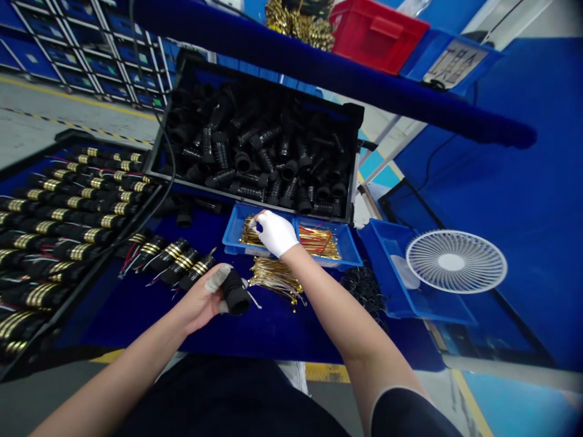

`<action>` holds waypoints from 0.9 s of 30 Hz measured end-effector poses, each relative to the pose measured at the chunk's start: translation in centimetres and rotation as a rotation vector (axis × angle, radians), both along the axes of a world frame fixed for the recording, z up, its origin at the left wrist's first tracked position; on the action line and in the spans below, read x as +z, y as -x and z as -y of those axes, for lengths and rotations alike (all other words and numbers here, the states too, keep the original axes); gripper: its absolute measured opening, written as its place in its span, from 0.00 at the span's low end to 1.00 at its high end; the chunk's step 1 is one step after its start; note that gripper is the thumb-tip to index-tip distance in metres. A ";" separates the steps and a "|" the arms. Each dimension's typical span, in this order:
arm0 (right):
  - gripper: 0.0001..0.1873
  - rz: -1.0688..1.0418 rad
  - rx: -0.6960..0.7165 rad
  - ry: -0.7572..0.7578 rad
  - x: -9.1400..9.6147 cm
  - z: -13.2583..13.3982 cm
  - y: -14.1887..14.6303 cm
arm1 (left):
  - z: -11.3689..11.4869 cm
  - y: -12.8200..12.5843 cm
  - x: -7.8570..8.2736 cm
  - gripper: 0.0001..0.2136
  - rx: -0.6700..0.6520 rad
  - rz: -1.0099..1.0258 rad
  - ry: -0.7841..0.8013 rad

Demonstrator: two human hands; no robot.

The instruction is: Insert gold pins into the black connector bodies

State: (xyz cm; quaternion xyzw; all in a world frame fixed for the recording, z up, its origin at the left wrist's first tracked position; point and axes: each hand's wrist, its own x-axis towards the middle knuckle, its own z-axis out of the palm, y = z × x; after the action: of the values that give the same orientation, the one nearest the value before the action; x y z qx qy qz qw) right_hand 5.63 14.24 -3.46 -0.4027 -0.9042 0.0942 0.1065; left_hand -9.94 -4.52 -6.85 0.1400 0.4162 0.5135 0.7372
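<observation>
Two hands at work over a blue workbench (pixel 136 321) in the head view, and the left hand (pixel 198 301) has a black ribbed connector (pixel 235 292) firmly in its grasp, the fingers (pixel 217 278), wrapped in grey finger cots, curled closed around it. Over to the right hand (pixel 273 233), in a white glove, with its fingertips (pixel 257 220) bunched and dipping into the left compartment of a blue divided tray (pixel 319 263), right at a sheaf of gold wires (pixel 255 235). Have they pinched a wire? Can't tell from here. A second sheaf of gold-and-red wires (pixel 320 243) fills the right compartment, and a loose bundle of gold wires (pixel 276 282) lies on the bench just in front of the tray. Just left of the left hand, a row of gold-banded connectors (pixel 168 258) sits on the bench, trailing thin wires, and beyond them a black tray (pixel 91 136) is packed with more of the same. Straight ahead, just behind the blue tray, a black crate (pixel 195 184) is heaped with black ribbed connector parts (pixel 255 145). Up top, a red plastic crate (pixel 378 33) sits by a pile of gold wire bundles (pixel 296 24), and out on the right, a white fan (pixel 455 261) rests against a blue bin (pixel 396 297).
</observation>
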 end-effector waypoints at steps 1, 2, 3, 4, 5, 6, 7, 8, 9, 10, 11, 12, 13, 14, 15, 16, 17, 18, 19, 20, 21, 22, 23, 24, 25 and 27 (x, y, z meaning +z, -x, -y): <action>0.10 0.017 0.006 0.002 -0.1 -0.2 0.6 | 0.1 0.2 0.1 0.20 0.015 0.008 0.019; 0.08 0.025 0.009 0.004 -0.2 -0.3 1.1 | 0.2 0.4 0.3 0.21 0.016 0.029 0.033; 0.06 0.028 0.011 0.007 -0.4 -0.3 1.6 | 0.2 0.4 0.4 0.22 0.010 0.063 0.040; 0.05 0.032 0.009 0.008 -0.5 -0.3 1.9 | 0.1 0.4 0.7 0.23 0.002 0.109 0.043; 0.05 0.031 0.003 0.009 -0.7 -0.2 2.2 | 0.1 0.3 0.9 0.24 -0.004 0.159 0.048; 0.04 0.026 -0.005 0.009 -0.7 0.0 2.3 | -0.1 0.2 1.2 0.24 -0.005 0.205 0.059; 0.05 0.023 -0.016 0.002 -0.7 0.1 2.3 | -0.2 0.1 1.5 0.23 0.005 0.244 0.074; 0.06 0.001 -0.035 -0.008 -0.5 0.3 2.1 | -0.3 0.1 1.7 0.22 0.026 0.277 0.100; 0.07 -0.057 -0.066 -0.016 -0.2 0.5 1.7 | -0.3 0.2 1.9 0.22 0.056 0.301 0.135; 0.07 -0.161 -0.107 -0.012 0.2 0.5 1.2 | -0.4 0.3 2.1 0.21 0.083 0.324 0.169; 0.07 -0.316 -0.156 0.020 0.7 0.6 0.6 | -0.4 0.4 2.2 0.20 0.104 0.345 0.192; 0.06 -0.516 -0.204 0.092 1.2 0.5 -0.2 | -0.4 0.6 2.3 0.19 0.119 0.363 0.205; 0.05 -0.741 -0.239 0.209 1.8 0.4 -1.1 | -0.5 0.8 2.3 0.17 0.127 0.373 0.207; 0.04 -0.959 -0.251 0.366 2.3 0.2 -2.0 | -0.5 1.0 2.4 0.15 0.126 0.375 0.201; 0.05 -1.144 -0.238 0.535 2.9 0.0 -3.0 | -0.5 1.1 2.5 0.13 0.129 0.371 0.191; 0.05 -1.299 -0.210 0.691 3.3 -0.2 -4.0 | -0.5 1.2 2.6 0.12 0.135 0.361 0.183; 0.07 -1.422 -0.178 0.810 3.7 -0.4 -4.9 | -0.6 1.2 2.7 0.12 0.148 0.347 0.177; 0.08 -1.516 -0.150 0.881 4.1 -0.4 -5.7 | -0.6 1.2 2.9 0.12 0.161 0.335 0.164; 0.09 -1.590 -0.136 0.907 4.3 -0.3 -6.3 | -0.7 1.1 3.2 0.13 0.171 0.322 0.142; 0.10 -1.645 -0.133 0.903 4.5 0.0 -6.7 | -0.7 1.0 3.5 0.13 0.181 0.304 0.115; 0.10 -1.676 -0.136 0.894 4.7 0.6 -6.7 | -0.7 0.9 3.7 0.13 0.195 0.274 0.086; 0.10 -1.682 -0.139 0.891 4.8 1.4 -6.6 | -0.6 0.7 4.0 0.13 0.213 0.235 0.060; 0.10 -1.669 -0.141 0.892 4.9 2.5 -6.2 | -0.6 0.6 4.2 0.13 0.237 0.188 0.038; 0.09 -1.638 -0.142 0.893 5.0 3.7 -5.6 | -0.6 0.4 4.4 0.13 0.262 0.136 0.024; 0.08 -1.589 -0.139 0.892 5.0 5.1 -4.9 | -0.5 0.3 4.5 0.13 0.283 0.085 0.017; 0.07 -1.434 -0.120 0.864 4.9 8.0 -3.6 | -0.4 -0.1 4.6 0.14 0.296 0.004 0.014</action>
State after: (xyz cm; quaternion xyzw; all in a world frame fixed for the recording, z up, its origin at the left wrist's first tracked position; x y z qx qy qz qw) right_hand 9.26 6.27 1.42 -0.2981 -0.4789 0.6598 0.4965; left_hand -9.80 -4.14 -2.30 0.0709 0.4342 0.6142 0.6552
